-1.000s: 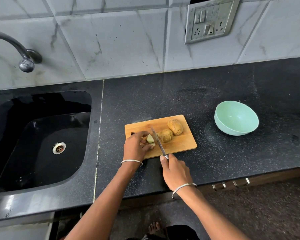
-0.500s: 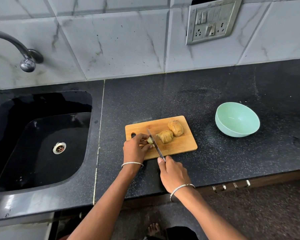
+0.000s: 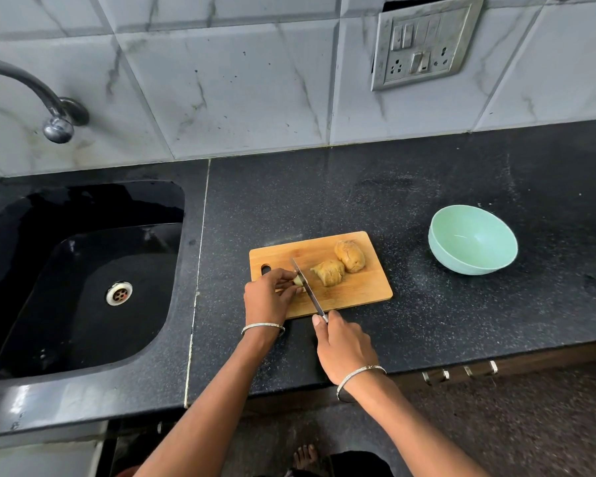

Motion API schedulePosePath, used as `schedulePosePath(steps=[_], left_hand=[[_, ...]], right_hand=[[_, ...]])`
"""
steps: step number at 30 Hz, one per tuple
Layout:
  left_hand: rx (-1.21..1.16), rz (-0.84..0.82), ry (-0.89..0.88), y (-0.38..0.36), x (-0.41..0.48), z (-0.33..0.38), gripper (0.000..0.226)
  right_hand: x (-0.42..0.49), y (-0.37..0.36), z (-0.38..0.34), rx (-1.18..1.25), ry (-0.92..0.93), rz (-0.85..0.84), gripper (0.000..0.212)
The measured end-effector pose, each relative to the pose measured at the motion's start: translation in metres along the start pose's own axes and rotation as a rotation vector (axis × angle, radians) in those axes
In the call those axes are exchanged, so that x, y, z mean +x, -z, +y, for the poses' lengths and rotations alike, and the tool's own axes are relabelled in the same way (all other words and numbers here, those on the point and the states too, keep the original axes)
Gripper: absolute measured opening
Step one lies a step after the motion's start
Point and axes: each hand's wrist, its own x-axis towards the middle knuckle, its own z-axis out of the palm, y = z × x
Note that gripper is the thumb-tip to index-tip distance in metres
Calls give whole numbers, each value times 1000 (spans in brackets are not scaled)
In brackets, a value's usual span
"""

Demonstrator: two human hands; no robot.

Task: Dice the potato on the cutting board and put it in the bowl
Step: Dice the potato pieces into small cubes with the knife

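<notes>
Looking down from the head view, the camera recorded a wooden cutting board (image 3: 351, 290) lying flat on the dark speckled surface (image 3: 427, 332), to the right of a black sink (image 3: 83, 280). The left hand (image 3: 267, 297) rested on the board's left end, its fingers (image 3: 284, 277) drawn together and pinching a small pale potato piece (image 3: 298, 279). The right hand (image 3: 344, 349) sat just off the board's near edge, fingers closed round the handle of a knife (image 3: 307, 287), thumb laid along its top. The blade ran diagonally across the board, its edge against the right side of the pinched piece. Two larger brown potato chunks (image 3: 329, 271) (image 3: 350, 256) lay touching each other near the board's centre, apart from the blade. A mint-green bowl (image 3: 441, 249) stood on the surface well to the right of the board, nothing visible inside it. Each wrist carried a thin metal bangle (image 3: 262, 327). A tap (image 3: 57, 125) projected over the sink, and a switch plate (image 3: 424, 43) was fixed to the tiled wall.
</notes>
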Motion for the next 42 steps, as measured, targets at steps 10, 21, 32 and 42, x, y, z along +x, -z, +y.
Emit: schedulePosePath(steps=[10,21,32,42], left_hand=[[53,3,15,-2,1,-2,21],[119,14,50,-3,1,4,19],[139,33,76,-1,-1,7,16],[79,62,81,-2,-4,10,25]], right_hand=[[2,-5,-8,-56,-22,34,36],[7,-6,-10,2,-52,-37,35],[11,-20,-11,-191,-46,47,31],[1,-23,-3,-227,-6,82,29]])
